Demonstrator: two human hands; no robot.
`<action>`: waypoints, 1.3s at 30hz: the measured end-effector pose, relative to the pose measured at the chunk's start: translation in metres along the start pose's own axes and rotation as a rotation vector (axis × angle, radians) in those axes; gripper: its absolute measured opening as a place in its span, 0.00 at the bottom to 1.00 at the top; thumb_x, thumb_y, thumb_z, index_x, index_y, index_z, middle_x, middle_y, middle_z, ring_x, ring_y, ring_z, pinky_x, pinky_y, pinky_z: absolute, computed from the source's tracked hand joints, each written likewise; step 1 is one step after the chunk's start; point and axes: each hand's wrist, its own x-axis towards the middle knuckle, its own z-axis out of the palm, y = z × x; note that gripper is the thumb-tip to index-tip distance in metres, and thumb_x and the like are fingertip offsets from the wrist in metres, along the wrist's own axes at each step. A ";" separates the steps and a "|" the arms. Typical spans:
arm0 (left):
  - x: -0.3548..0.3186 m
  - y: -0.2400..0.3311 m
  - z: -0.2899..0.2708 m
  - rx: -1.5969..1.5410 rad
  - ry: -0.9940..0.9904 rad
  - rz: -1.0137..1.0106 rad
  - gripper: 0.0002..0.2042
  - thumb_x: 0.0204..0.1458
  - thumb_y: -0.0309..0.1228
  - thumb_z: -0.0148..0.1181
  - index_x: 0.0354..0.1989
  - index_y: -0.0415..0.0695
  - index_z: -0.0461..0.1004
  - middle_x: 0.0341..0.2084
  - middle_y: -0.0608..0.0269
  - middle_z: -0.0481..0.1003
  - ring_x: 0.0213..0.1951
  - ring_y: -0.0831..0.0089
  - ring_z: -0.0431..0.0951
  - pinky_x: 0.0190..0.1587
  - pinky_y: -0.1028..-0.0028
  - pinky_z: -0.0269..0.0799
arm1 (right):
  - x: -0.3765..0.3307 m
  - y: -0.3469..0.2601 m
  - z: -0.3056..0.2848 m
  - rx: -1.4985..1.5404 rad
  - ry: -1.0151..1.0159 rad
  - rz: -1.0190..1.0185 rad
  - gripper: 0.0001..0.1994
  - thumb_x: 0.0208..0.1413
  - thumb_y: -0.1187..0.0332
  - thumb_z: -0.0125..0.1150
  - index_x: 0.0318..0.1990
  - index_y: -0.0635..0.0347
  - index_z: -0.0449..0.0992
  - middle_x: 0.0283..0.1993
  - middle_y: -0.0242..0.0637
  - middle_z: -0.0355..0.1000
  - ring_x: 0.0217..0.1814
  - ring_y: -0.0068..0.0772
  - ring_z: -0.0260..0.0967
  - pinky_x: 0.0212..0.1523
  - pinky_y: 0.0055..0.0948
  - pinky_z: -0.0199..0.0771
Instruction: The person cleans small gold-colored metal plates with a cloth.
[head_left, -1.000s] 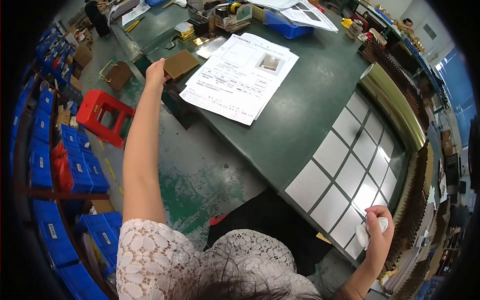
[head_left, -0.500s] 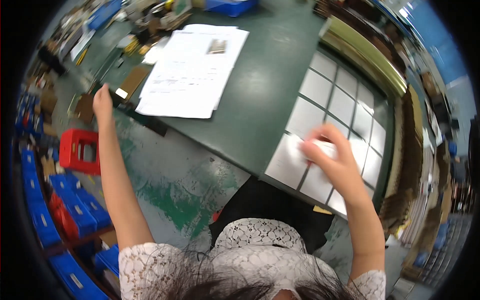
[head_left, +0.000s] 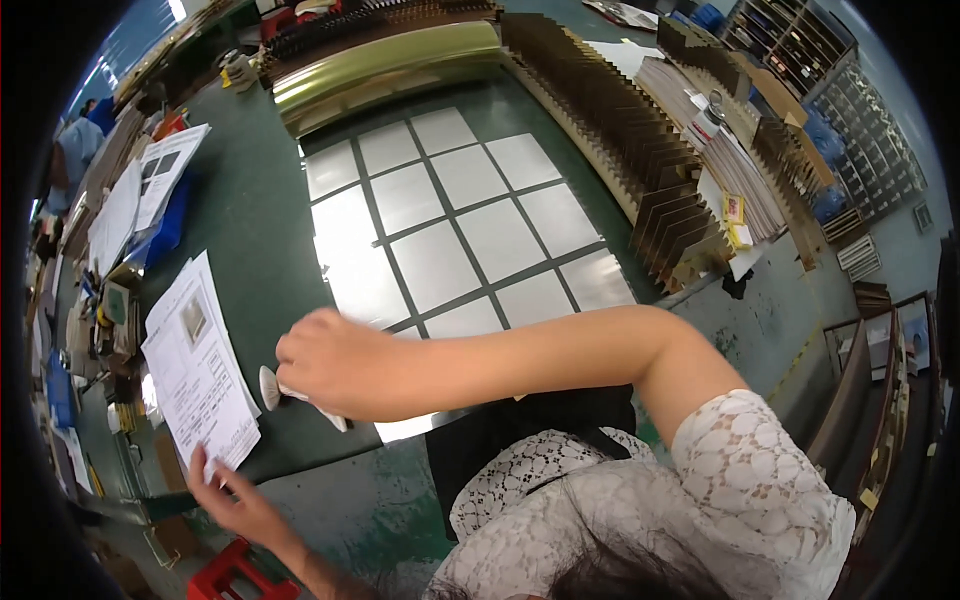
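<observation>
My right hand (head_left: 335, 365) is closed round a white object with a round, flared end (head_left: 269, 388); most of it is hidden by the fingers. It hovers over the green tabletop, just right of a stack of printed sheets (head_left: 205, 370). A grid of pale, shiny rectangular sheets (head_left: 435, 265) lies beyond my right forearm, which covers the near row in part. At the near corner of the printed stack my left hand (head_left: 235, 503) is open, fingers apart. Whether its fingertips touch the paper I cannot tell.
Behind the grid lies a gold foil roll (head_left: 390, 75). Folded brown card strips (head_left: 590, 120) line the table's right side, beside stacked paper (head_left: 735, 165). A blue tray (head_left: 160, 225) with papers stands at left. Below the near edge is a red stool (head_left: 235, 575).
The view has turned to the right. My right hand has moved from above the shiny sheets to beside the printed papers, still holding the white object. My left hand is now near those papers.
</observation>
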 end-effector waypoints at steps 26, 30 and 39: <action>0.002 0.325 0.224 -0.618 -0.993 0.524 0.06 0.52 0.23 0.59 0.37 0.37 0.75 0.31 0.58 0.77 0.34 0.73 0.76 0.41 0.76 0.70 | -0.314 0.046 -0.294 -0.312 0.726 1.003 0.14 0.61 0.68 0.52 0.50 0.66 0.73 0.46 0.39 0.72 0.48 0.28 0.69 0.50 0.26 0.67; -0.016 0.379 0.267 -0.713 -1.117 0.508 0.06 0.56 0.27 0.56 0.38 0.38 0.74 0.28 0.59 0.77 0.32 0.72 0.76 0.39 0.75 0.71 | -0.314 0.048 -0.294 -0.253 0.705 1.009 0.15 0.62 0.67 0.50 0.50 0.68 0.71 0.44 0.42 0.71 0.48 0.33 0.68 0.50 0.27 0.65; -0.034 0.405 0.292 -0.583 -1.254 0.423 0.06 0.57 0.26 0.54 0.37 0.36 0.73 0.25 0.57 0.77 0.30 0.71 0.77 0.36 0.74 0.72 | -0.315 0.053 -0.289 -0.214 0.638 1.028 0.13 0.61 0.69 0.50 0.49 0.68 0.71 0.43 0.45 0.71 0.45 0.39 0.67 0.49 0.30 0.65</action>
